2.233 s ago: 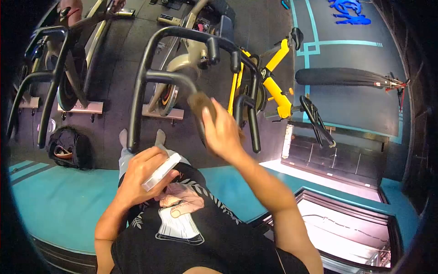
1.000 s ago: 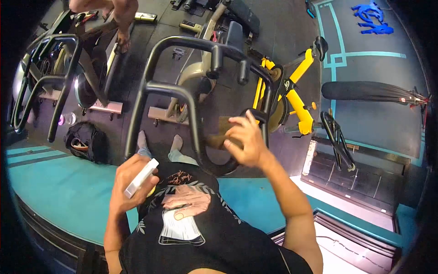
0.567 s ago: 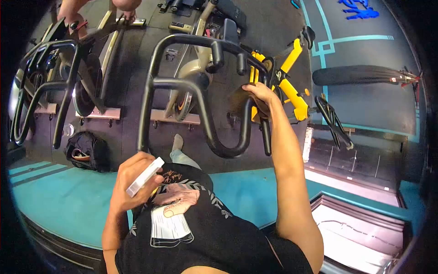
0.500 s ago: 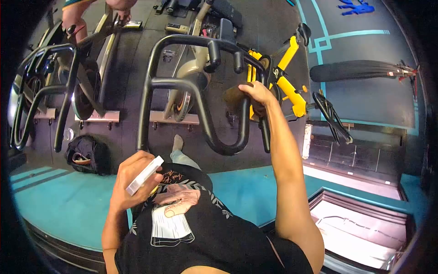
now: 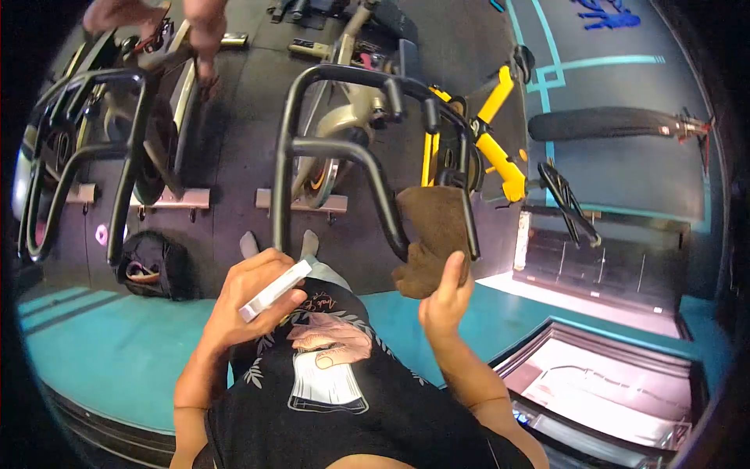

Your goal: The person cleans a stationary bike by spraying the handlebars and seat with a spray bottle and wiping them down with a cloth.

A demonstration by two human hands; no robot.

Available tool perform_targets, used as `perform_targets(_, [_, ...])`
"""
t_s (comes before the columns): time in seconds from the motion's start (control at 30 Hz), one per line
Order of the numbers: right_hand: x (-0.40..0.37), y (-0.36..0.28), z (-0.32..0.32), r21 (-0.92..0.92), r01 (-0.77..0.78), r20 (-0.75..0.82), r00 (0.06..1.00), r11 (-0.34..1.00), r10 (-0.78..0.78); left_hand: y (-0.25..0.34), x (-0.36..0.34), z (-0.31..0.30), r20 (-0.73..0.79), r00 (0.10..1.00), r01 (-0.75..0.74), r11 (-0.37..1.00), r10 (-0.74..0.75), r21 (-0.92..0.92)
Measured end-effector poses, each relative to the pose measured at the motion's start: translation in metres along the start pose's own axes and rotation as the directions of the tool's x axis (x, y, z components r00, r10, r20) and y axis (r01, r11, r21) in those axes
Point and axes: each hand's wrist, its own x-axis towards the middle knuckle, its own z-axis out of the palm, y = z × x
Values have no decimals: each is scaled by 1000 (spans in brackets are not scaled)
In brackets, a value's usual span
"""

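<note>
In my left hand, closed near my chest, is a slim white rectangular object seen mostly edge-on. My fingers are just below the left end of the black handlebar of an exercise bike. A brown cloth hangs from my right hand, pinched with the thumb up along its lower edge. The cloth covers part of the handlebar's right curved grip, and the fingers behind it are partly hidden.
Another exercise bike stands to the left, with a person's hands above it. A black bag lies on the floor. To the right are a yellow bike frame and a long black punching bag. My socked feet show below the handlebar.
My right hand has drawn back from the handlebar's right side towards my body, with the brown cloth now hanging in plain view. The other person's hands have moved over the left bike.
</note>
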Motion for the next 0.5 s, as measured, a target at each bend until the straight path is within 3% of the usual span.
perform_targets(0.03, [-5, 1, 14, 93, 110, -72, 992, 990, -103, -3, -2, -1, -6, 1000, -27, 1000, 27, 15])
perform_targets(0.07, [10, 2, 32, -246, 376, 22, 924, 893, -383, -5, -5, -2, -8, 999, -52, 998, 52, 30])
perform_targets(0.13, [29, -8, 54, -598, 484, 393, 872, 639, -292, -5, -12, -4, -37, 999, -10, 1000, 11, 19])
perform_targets(0.27, [107, 16, 120, -541, 443, 326, 894, 715, -307, -9, -31, -11, -96, 995, 4, 1000, -2, 22])
perform_targets(0.33, [138, 27, 171, -611, 552, 388, 834, 567, -393, -8, -40, -15, -127, 992, -8, 1000, 9, 10])
perform_targets(0.4, [136, 37, 225, -614, 568, 383, 822, 548, -423, -4, -49, -20, -152, 988, 20, 1000, -19, 9])
perform_targets(0.47, [134, 34, 244, -556, 472, 279, 881, 684, -382, -3, -57, -27, -174, 983, 53, 999, -51, 7])
perform_targets(0.5, [129, 41, 237, -451, 553, 337, 832, 700, -440, -4, -60, -31, -197, 978, 69, 998, -67, 6])
